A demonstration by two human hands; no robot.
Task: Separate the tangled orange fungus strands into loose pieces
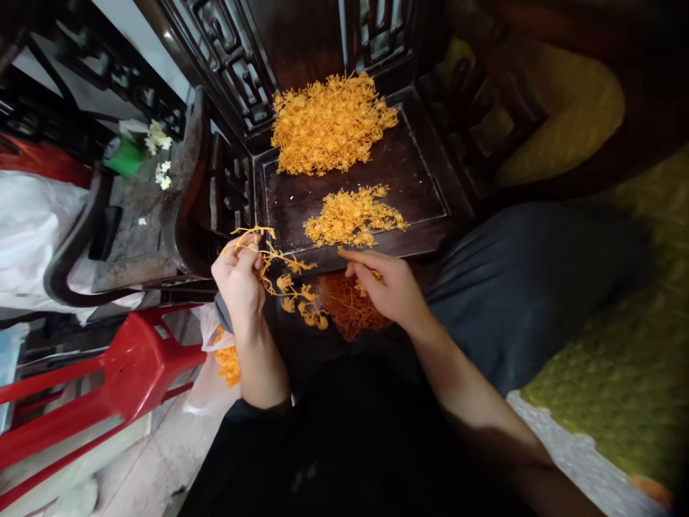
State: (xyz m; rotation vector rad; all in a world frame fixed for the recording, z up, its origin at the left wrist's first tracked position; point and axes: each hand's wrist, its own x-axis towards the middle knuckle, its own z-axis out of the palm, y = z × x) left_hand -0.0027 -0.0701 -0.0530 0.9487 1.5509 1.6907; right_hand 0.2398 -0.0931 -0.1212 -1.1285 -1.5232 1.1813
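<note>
We're at a dark carved wood counter [420, 179]: two orange piles, far [329, 122] and near [352, 215]. Left grip [240, 276] holds an orange sprig [285, 283]; right grip [390, 287] pinches a bit. Red stool [123, 373] left.

At the lower left we see a red plastic stool [123, 373] above a pale floor [161, 459]. At the upper left, a green cup [125, 156] and small white flowers [158, 136] rest on a dark carved chair [151, 215]. A yellow-green cushion [619, 359] fills the right side, with a white plastic bag [26, 230] at the far left.
</note>
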